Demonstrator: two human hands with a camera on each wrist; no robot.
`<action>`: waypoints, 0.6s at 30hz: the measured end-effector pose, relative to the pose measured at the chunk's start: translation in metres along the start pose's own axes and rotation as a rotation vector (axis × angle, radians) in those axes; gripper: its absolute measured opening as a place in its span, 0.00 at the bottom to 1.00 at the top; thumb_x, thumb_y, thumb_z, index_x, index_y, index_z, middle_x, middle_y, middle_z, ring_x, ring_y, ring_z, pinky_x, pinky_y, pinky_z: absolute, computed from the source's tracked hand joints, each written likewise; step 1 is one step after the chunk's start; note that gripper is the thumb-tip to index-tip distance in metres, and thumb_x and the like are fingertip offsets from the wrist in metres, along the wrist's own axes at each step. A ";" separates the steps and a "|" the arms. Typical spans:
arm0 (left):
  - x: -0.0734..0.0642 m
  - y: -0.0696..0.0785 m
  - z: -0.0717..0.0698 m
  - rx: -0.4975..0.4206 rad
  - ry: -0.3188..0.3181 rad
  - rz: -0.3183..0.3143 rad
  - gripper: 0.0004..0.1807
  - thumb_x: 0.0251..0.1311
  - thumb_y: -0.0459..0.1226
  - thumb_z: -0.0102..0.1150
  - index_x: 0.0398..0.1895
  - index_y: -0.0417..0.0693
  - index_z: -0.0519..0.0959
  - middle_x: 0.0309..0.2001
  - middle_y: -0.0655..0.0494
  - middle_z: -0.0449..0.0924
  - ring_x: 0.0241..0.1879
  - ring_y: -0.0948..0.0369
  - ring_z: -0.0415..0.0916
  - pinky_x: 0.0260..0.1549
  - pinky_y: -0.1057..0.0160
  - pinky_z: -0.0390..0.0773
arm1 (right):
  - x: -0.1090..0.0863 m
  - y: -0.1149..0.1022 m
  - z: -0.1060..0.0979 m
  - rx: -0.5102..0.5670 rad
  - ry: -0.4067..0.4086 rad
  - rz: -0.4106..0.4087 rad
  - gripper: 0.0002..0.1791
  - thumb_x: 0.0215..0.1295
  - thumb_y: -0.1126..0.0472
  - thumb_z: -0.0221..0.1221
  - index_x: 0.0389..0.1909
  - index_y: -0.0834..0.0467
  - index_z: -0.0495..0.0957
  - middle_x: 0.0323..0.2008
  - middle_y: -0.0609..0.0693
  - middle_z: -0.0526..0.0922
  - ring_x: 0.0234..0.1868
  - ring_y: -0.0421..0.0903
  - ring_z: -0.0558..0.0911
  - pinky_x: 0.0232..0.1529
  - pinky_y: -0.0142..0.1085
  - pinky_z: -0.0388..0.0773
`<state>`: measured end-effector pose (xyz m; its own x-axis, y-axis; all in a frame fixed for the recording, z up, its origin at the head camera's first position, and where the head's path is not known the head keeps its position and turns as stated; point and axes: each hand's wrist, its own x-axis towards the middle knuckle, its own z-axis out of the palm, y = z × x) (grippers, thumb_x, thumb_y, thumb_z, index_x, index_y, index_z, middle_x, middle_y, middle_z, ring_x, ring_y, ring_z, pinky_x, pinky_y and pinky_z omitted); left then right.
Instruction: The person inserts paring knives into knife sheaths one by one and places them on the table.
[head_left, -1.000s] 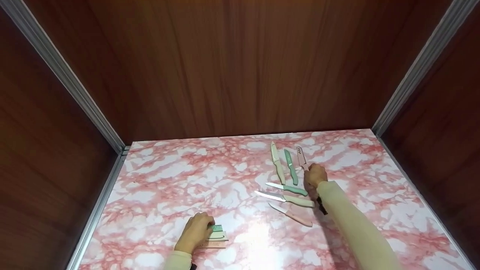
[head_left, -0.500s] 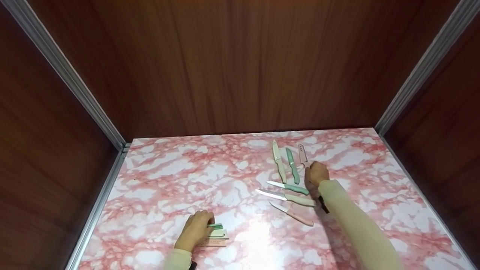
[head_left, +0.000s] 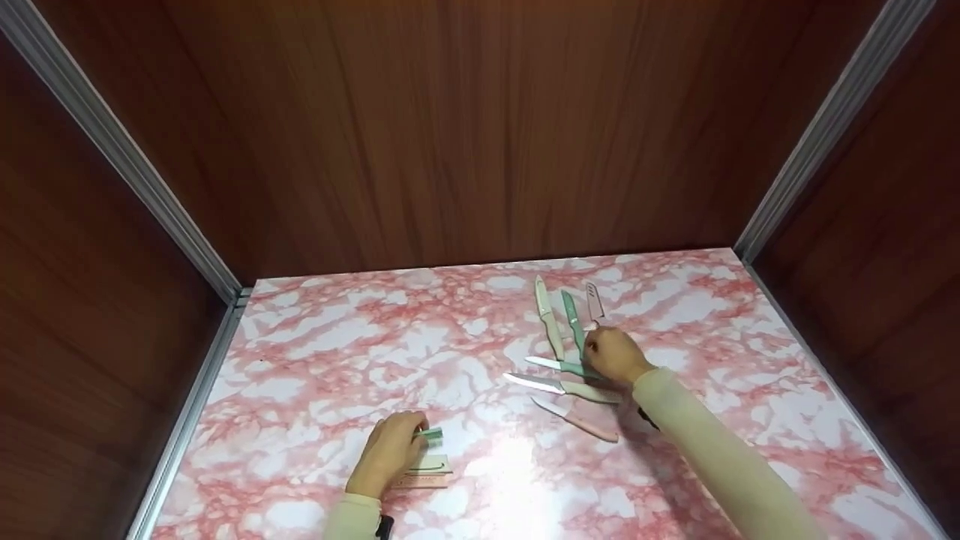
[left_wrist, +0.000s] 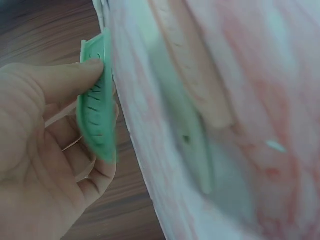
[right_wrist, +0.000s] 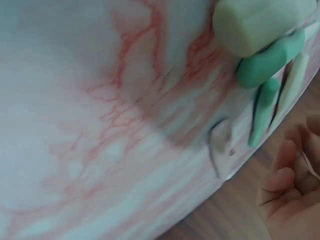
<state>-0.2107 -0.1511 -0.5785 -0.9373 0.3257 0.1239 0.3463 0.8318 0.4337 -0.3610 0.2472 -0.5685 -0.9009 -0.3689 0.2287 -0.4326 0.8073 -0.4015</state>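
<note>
My left hand (head_left: 390, 454) pinches a green knife sheath (left_wrist: 97, 100) between thumb and fingers, raised off the table in the left wrist view. A cream sheath (head_left: 431, 464) and a pink sheath (head_left: 424, 481) lie just below it. My right hand (head_left: 619, 356) hovers over the knife handles, its fingers loosely curled with nothing seen in them. Under or beside its fingertips are a green knife (head_left: 571, 315) pointing away and a small green knife (head_left: 574, 368) with a bare white blade. A broad pink knife (head_left: 595, 300) lies beyond, its handle hidden by that hand.
A cream knife (head_left: 551, 326) lies left of the upright green one. Nearer me are a larger cream-handled knife (head_left: 589, 391) and a pink-handled knife (head_left: 589, 427), both with bare blades pointing left. Brown wood-grain panels (head_left: 480, 135) enclose the marbled table (head_left: 315, 360).
My right hand has left the broad pink knife's handle and moved left over the green knives. My left hand has raised the green sheath away from the cream and pink ones.
</note>
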 end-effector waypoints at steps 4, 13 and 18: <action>0.001 0.005 -0.001 0.013 0.037 0.014 0.02 0.59 0.35 0.61 0.34 0.47 0.79 0.32 0.59 0.76 0.33 0.58 0.74 0.36 0.54 0.73 | -0.005 -0.005 0.001 -0.081 -0.075 -0.088 0.05 0.56 0.66 0.61 0.23 0.60 0.81 0.23 0.48 0.77 0.25 0.44 0.75 0.30 0.43 0.74; -0.001 0.009 -0.002 -0.012 0.057 -0.016 0.03 0.63 0.33 0.55 0.33 0.45 0.78 0.31 0.57 0.72 0.30 0.58 0.73 0.30 0.56 0.73 | -0.010 -0.011 0.005 -0.141 -0.144 -0.159 0.11 0.53 0.65 0.65 0.16 0.57 0.76 0.19 0.47 0.71 0.22 0.44 0.71 0.26 0.43 0.71; 0.001 0.013 -0.005 -0.039 0.085 0.004 0.02 0.64 0.32 0.52 0.34 0.45 0.75 0.30 0.57 0.72 0.28 0.60 0.72 0.28 0.58 0.73 | -0.012 -0.009 0.008 -0.142 -0.172 -0.128 0.08 0.55 0.64 0.65 0.20 0.57 0.78 0.21 0.47 0.74 0.24 0.44 0.74 0.28 0.44 0.74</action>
<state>-0.2078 -0.1421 -0.5683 -0.9364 0.2884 0.2000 0.3499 0.8120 0.4672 -0.3462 0.2405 -0.5746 -0.8373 -0.5355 0.1106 -0.5450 0.8009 -0.2480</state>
